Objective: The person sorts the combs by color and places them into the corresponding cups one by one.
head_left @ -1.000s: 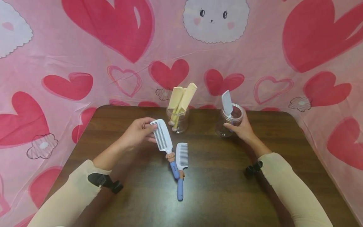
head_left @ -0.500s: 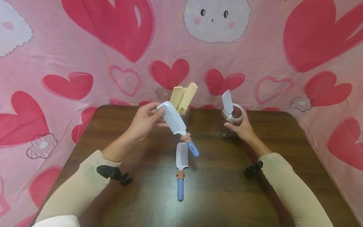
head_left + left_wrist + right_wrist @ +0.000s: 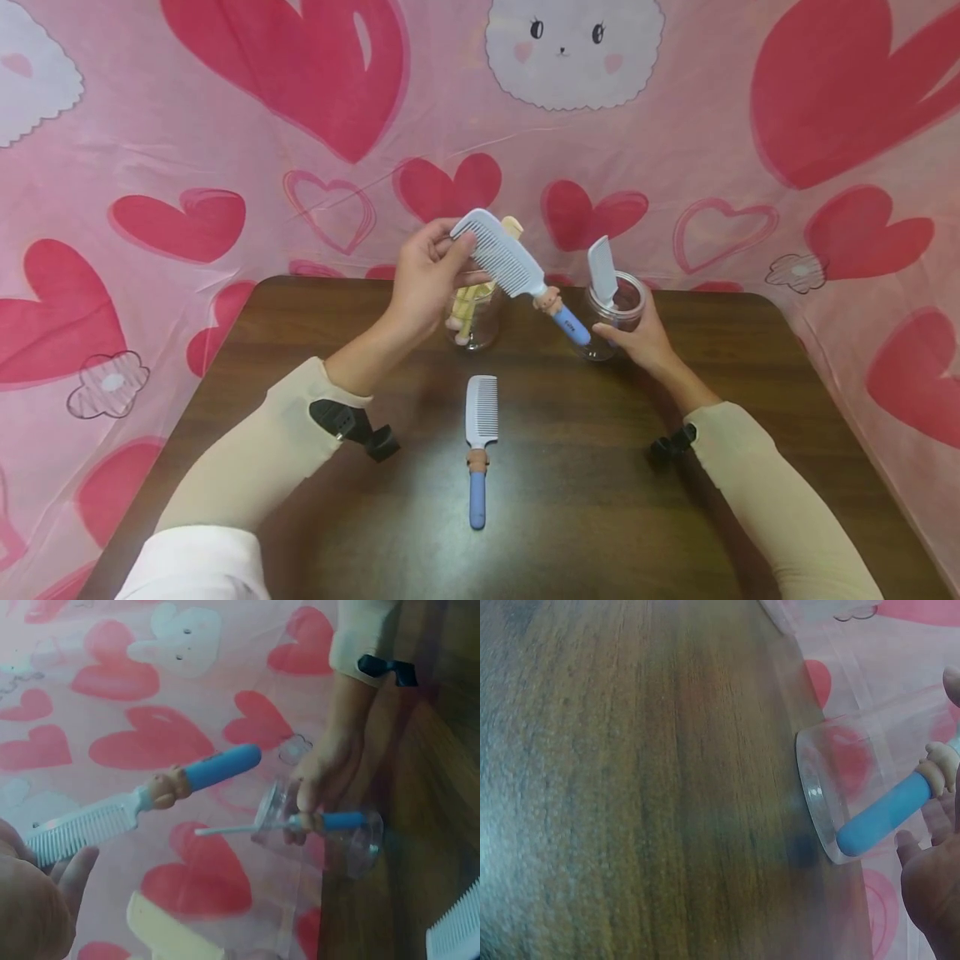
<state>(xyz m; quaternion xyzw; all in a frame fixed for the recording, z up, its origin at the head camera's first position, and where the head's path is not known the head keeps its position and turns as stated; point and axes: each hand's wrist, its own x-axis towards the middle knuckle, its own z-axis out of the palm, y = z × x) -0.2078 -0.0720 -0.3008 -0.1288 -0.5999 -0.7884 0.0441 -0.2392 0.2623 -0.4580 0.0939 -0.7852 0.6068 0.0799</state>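
Observation:
My left hand (image 3: 427,275) pinches a white comb with a blue handle (image 3: 504,254) by the far end of its toothed part. The comb is in the air, tilted, its handle pointing down and right toward a clear jar (image 3: 630,292). Around that jar my right hand (image 3: 641,340) curls its fingers and thumb. Inside the jar a second white comb (image 3: 602,271) stands, toothed end up; its blue handle (image 3: 885,814) shows through the wall in the right wrist view. A third white comb (image 3: 482,412) lies on the table, handle toward me.
Behind my left hand stands another clear jar (image 3: 480,325) with yellow combs (image 3: 467,302) in it, partly hidden. Both jars are near the back of the dark wooden table (image 3: 570,500). A pink heart-patterned cloth (image 3: 442,100) hangs behind the table.
My left hand has lifted its comb off the table area and carried it up and right, past the jar of yellow combs. The right hand and its jar have stayed put.

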